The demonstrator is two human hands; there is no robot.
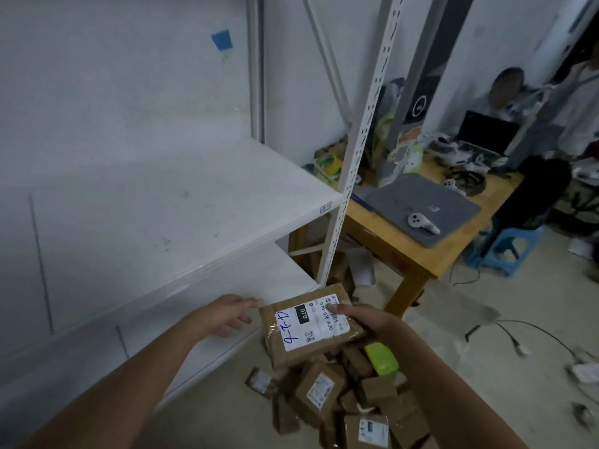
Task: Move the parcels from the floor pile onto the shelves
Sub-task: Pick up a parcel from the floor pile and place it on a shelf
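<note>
Two grips in view. The right grip (366, 322) is clamped on a brown parcel (291, 346) at its right end, thumb (335, 307) flat on top of the white label (309, 322), other fingers hidden under the box. The label faces up: printed "070", blue handwriting. The parcel is held off the floor, roughly level, above the pile and just in front of the lower shelf (252, 277).

The left grip (223, 314) holds nothing, fingers spread and relaxed, fingertips just beside the parcel's left corner; can't tell if they touch it. It hangs over the lower shelf's front edge.

Below the parcel, a pile (327, 396) of brown parcels on the floor, several labelled, with a lime-green item (382, 358) at its right edge. Upper shelf (162, 205) is white and scuffed, with a perforated white upright (356, 140) at its right corner.

Right of the upright, a wooden worktop (398, 244) carries a grey mat (431, 202) with a white controller (421, 222) on it, and an open laptop (486, 131) further back. Blue stool (505, 247) beside the worktop.
</note>
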